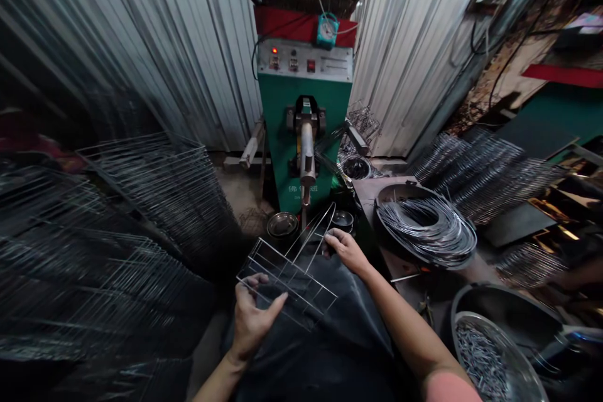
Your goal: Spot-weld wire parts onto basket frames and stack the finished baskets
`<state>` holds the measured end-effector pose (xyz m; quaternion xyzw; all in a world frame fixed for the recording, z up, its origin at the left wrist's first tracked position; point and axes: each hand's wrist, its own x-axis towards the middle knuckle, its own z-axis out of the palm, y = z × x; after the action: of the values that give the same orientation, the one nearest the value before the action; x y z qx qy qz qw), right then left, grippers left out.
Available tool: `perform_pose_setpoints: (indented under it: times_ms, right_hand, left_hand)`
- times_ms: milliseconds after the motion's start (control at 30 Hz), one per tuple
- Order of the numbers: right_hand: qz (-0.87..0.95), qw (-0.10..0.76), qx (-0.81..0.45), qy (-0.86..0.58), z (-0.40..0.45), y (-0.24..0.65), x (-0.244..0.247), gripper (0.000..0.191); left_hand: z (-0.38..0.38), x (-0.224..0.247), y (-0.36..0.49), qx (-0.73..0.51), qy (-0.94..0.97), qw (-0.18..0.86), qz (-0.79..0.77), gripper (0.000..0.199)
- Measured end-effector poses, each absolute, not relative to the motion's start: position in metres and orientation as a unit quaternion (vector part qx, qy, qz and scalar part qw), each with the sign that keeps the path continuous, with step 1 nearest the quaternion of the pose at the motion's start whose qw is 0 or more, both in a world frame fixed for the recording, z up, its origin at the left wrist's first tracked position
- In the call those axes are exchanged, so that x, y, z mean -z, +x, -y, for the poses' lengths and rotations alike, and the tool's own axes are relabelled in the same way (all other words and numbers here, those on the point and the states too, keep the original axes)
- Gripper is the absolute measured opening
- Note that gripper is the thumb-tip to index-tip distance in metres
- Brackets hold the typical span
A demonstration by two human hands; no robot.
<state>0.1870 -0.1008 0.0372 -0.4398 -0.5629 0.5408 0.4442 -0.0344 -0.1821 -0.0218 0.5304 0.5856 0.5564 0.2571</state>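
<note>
- Black apron point(308, 345) drapes over the person's lap, with a pink sleeve point(447, 387) at the lower right edge of the view.
- Welded wire frame point(287, 282) is held above the lap between both hands, its long wires pointing toward the machine.
- Risks, as judged from here: the frame's wire ends could snag the apron or scratch a bare forearm if it swings, and the light hold on one side could let it tilt or slip.
- Left hand point(252, 320) is open, fingers spread, with its fingertips against the frame's near side.
- Right hand point(346, 251) is curled closed around the wires at the frame's far end, and bears the hold.
- Green spot welder point(301, 138) stands ahead, its electrode arm point(307, 157) just beyond the frame's tip.
- 2 small steel bowls point(281, 224) sit at the welder's foot.
- Coil of bright wire point(426, 226) lies to the right, and stacked wire frames point(160, 195) lean at the left.
- Steel basin of short wire pieces point(485, 358) sits at the lower right.
</note>
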Motion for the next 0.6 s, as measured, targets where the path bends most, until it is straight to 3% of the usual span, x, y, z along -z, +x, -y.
perform_pose_setpoints:
  times_ms: [167,600]
  right_hand:
    - [0.499,0.494,-0.555,-0.446,0.093,0.180,-0.028,0.029]
    - [0.425,0.518,-0.602,-0.434,0.058,0.171,-0.012,0.031]
  left_hand:
    - [0.169,0.030,-0.039,-0.535,0.549,0.277,-0.579,0.048]
    - [0.133,0.018,-0.064,-0.470,0.584,0.292,-0.594,0.045]
